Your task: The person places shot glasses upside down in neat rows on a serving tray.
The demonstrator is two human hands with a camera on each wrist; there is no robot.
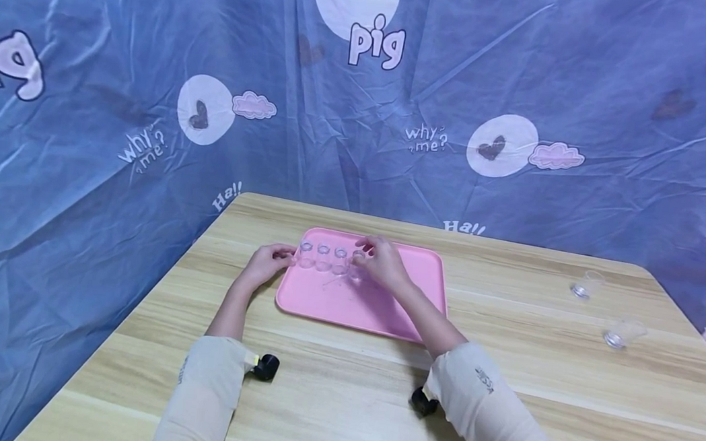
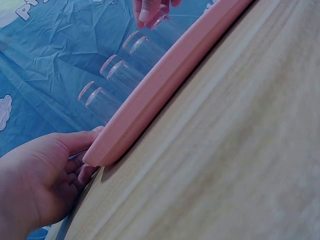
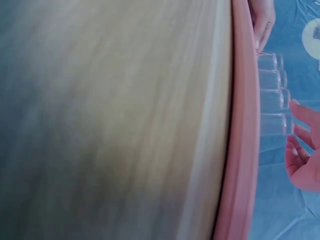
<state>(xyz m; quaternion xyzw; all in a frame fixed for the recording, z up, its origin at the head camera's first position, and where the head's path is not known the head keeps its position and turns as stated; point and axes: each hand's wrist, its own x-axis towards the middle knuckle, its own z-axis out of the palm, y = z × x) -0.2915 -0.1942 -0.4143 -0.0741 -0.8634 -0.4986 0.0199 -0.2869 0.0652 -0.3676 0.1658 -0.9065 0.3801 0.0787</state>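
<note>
A pink tray [image 1: 412,288] lies on the wooden table, and several small clear glass cups stand in a row along its far left part. My left hand [image 1: 267,262] holds the tray's near-left corner [image 2: 100,152], thumb along the rim and fingers curled beside it [image 2: 42,185]. My right hand [image 1: 382,261] pinches the rightmost cup [image 3: 274,124] of the row at its rim with the fingertips [image 2: 149,11]. The other cups [image 1: 323,256] stand untouched between the two hands. In the right wrist view the palm [image 3: 306,162] is partly cut off by the frame edge.
Two more clear cups [image 1: 585,286] [image 1: 622,331] lie on the table far to the right. Blue printed cloth [image 1: 124,98] hangs close behind and to the left of the table. The tray's right half is bare.
</note>
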